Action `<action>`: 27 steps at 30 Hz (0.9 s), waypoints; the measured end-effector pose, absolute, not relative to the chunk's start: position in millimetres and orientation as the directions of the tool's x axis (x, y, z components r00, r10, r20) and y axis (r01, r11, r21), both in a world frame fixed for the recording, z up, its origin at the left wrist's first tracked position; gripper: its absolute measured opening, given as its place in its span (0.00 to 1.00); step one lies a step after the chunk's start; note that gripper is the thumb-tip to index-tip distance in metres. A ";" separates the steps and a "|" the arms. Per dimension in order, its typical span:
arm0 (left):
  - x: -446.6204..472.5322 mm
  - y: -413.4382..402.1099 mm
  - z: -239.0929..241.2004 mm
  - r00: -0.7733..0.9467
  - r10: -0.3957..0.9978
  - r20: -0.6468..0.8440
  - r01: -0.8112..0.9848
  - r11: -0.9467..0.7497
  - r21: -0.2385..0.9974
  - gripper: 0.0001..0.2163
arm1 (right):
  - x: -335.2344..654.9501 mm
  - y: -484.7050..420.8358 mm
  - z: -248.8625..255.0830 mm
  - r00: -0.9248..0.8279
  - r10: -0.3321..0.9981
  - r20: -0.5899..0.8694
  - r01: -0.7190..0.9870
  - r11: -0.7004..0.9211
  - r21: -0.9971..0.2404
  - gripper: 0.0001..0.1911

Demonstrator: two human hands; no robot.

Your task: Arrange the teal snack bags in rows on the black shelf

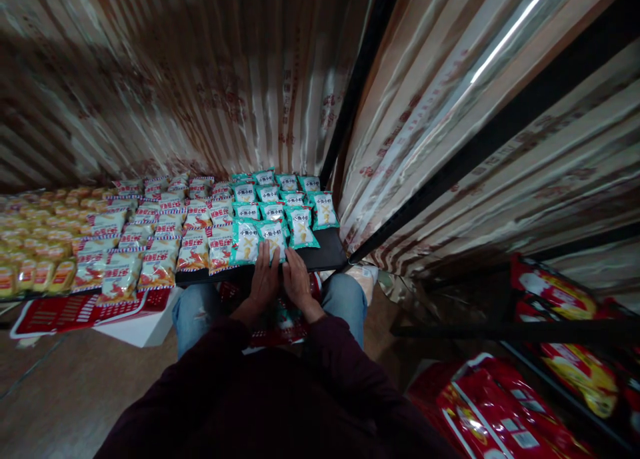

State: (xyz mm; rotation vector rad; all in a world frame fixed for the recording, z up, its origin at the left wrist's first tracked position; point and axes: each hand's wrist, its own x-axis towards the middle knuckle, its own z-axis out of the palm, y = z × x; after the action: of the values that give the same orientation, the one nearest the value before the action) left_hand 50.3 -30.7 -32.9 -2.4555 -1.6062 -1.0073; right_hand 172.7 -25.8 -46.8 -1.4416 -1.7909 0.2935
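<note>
Your left hand (263, 280) and right hand (297, 280) lie side by side, fingers flat on the teal snack packet (273, 238) at the shelf's (327, 254) front edge, not gripping it. It stands lengthwise directly ahead, nearer your left. Red-striped packets (193, 249) fill the left; striped foil curtains (210, 79) enclose the back.

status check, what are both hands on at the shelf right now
Left hand and right hand side by side, fingers flat on a front-row teal snack packet. Packet lies at the dark shelf edge. Red-striped packets alongside, nothing blocking.
</note>
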 end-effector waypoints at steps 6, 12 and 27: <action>48.2 -31.5 -35.2 0.274 0.779 0.563 0.817 -0.498 0.291 0.25 | 172.3 -26.8 -43.1 -0.060 0.904 0.424 0.728 0.330 -0.600 0.31; 45.1 -32.0 -39.3 0.278 0.777 0.565 0.825 -0.495 0.275 0.26 | 171.9 -30.6 -40.7 -0.064 0.907 0.417 0.722 0.330 -0.608 0.29; 24.4 -49.3 -21.3 -0.062 0.845 0.532 0.926 -0.150 0.347 0.22 | 169.6 -46.0 -28.6 -0.055 0.816 0.575 0.724 0.429 -0.540 0.23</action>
State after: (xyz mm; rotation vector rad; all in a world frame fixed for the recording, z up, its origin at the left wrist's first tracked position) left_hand 24.4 -49.3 -21.3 -2.0632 -1.9629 -1.0031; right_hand 169.6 -46.0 -28.6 -1.3226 -1.8028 0.1315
